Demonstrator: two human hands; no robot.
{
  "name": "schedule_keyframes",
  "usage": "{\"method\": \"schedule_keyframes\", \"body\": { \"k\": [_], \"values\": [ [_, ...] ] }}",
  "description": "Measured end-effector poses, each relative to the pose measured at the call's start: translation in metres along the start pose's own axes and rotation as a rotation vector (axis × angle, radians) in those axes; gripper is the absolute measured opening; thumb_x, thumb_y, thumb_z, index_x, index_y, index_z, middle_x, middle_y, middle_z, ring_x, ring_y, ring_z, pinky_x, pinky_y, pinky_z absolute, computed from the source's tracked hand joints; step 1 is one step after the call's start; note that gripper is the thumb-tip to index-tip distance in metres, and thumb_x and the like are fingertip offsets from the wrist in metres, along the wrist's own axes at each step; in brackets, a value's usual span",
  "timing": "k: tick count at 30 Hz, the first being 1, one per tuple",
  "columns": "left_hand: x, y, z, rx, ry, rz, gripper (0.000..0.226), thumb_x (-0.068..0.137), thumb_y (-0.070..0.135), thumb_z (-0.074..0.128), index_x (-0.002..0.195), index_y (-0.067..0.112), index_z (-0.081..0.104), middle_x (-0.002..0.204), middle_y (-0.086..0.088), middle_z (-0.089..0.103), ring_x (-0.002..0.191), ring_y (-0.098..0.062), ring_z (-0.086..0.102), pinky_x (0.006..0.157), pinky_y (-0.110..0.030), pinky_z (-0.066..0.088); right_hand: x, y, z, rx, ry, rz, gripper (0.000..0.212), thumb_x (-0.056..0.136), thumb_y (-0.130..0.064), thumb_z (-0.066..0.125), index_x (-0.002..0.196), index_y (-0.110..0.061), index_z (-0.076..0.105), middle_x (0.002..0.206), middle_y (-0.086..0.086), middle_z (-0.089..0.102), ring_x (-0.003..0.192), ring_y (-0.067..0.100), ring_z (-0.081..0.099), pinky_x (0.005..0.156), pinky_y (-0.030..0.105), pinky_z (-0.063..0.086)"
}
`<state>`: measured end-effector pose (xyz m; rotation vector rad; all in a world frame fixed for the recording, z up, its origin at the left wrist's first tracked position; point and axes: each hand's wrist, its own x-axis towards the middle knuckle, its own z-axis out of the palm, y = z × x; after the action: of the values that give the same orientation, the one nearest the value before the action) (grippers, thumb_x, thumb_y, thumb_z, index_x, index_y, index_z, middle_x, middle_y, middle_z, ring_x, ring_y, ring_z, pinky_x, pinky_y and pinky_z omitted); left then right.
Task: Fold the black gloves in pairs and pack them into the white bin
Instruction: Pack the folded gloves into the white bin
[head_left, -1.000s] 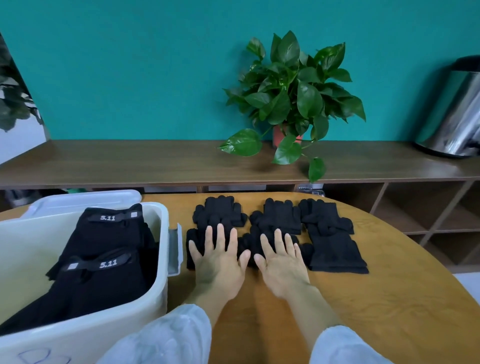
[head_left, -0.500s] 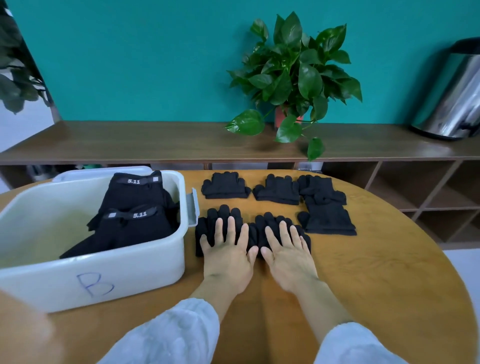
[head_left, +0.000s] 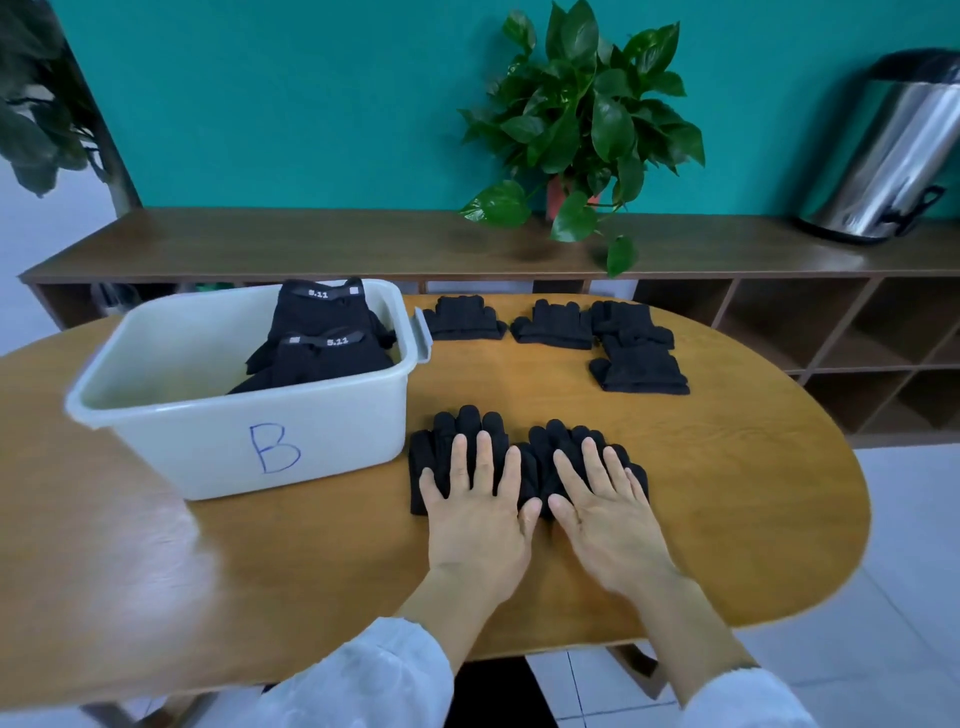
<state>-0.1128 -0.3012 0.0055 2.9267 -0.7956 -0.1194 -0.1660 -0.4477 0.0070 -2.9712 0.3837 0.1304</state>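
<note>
left hand (head_left: 475, 512) & right hand (head_left: 605, 512) flat, fingers straight (holding nothing), pressing soft knit black gloves (head_left: 519, 457).

Two hands lie flat on the surface (head_left: 701, 519), the left hand (head_left: 475, 512) and the right hand (head_left: 605, 512), each resting on one black glove: the left glove (head_left: 457, 441) and the right glove (head_left: 571, 439). Farther back sit four folded glove bundles: (head_left: 462, 318), (head_left: 553, 325), (head_left: 626, 319) and (head_left: 641, 369). One white bin (head_left: 249, 431) holds two black bundles with labelled cuffs (head_left: 319, 306) (head_left: 324, 356). One potted plant (head_left: 582, 119) and one steel canister (head_left: 888, 150) stand on the shelf.
</note>
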Motion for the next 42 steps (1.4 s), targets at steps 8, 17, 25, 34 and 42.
{"method": "schedule_keyframes", "body": {
  "k": [8, 17, 25, 34, 42],
  "values": [
    [-0.050, -0.006, 0.007, -0.034, 0.069, 0.008, 0.067, 0.093, 0.053, 0.014, 0.144, 0.025, 0.047, 0.154, -0.013, 0.037, 0.143, -0.038, 0.031, 0.102, -0.067, 0.034, -0.040, -0.003, 0.014, 0.011, 0.048, -0.032, 0.078, 0.073, -0.066, -0.024, 0.146, -0.039, -0.018, 0.158, -0.005, -0.024, 0.143, 0.014, -0.027, 0.117, 0.031, -0.014],
    [-0.075, -0.020, 0.009, -0.035, 0.156, 0.065, 0.057, 0.100, 0.048, 0.022, 0.134, 0.020, 0.059, 0.142, -0.012, 0.053, 0.133, -0.035, 0.048, 0.090, -0.061, 0.049, -0.055, -0.005, 0.009, 0.027, 0.022, -0.042, 0.079, 0.072, -0.068, -0.022, 0.146, -0.041, -0.018, 0.158, -0.007, -0.026, 0.141, 0.010, -0.031, 0.112, 0.026, -0.020],
    [-0.069, -0.077, -0.020, -0.291, 0.197, -0.003, 0.082, 0.091, 0.059, -0.001, 0.151, 0.013, 0.032, 0.157, -0.004, 0.032, 0.145, -0.021, 0.026, 0.113, -0.038, 0.027, -0.039, -0.043, -0.030, 0.212, 0.078, -0.234, 0.061, 0.101, -0.047, 0.027, 0.155, -0.027, 0.009, 0.162, -0.008, 0.004, 0.142, -0.005, -0.008, 0.115, 0.016, -0.007],
    [-0.047, -0.109, -0.019, -0.674, -0.002, -0.129, 0.035, 0.102, 0.042, 0.039, 0.107, 0.015, 0.061, 0.107, -0.002, 0.062, 0.112, -0.021, 0.047, 0.080, -0.028, 0.037, 0.003, -0.101, -0.053, 0.160, -0.178, -0.425, 0.080, 0.095, -0.040, 0.059, 0.156, -0.030, 0.008, 0.162, -0.010, 0.009, 0.148, 0.006, 0.000, 0.121, 0.028, 0.006],
    [-0.042, -0.105, -0.019, -0.859, -0.094, -0.126, 0.023, 0.092, 0.037, 0.057, 0.074, 0.023, 0.054, 0.075, 0.002, 0.055, 0.073, -0.014, 0.050, 0.065, -0.030, 0.040, 0.029, -0.112, -0.051, 0.109, -0.394, -0.424, 0.084, 0.092, -0.032, 0.065, 0.156, -0.027, 0.012, 0.161, -0.006, 0.016, 0.148, 0.016, 0.011, 0.119, 0.035, 0.017]
  ]
}}
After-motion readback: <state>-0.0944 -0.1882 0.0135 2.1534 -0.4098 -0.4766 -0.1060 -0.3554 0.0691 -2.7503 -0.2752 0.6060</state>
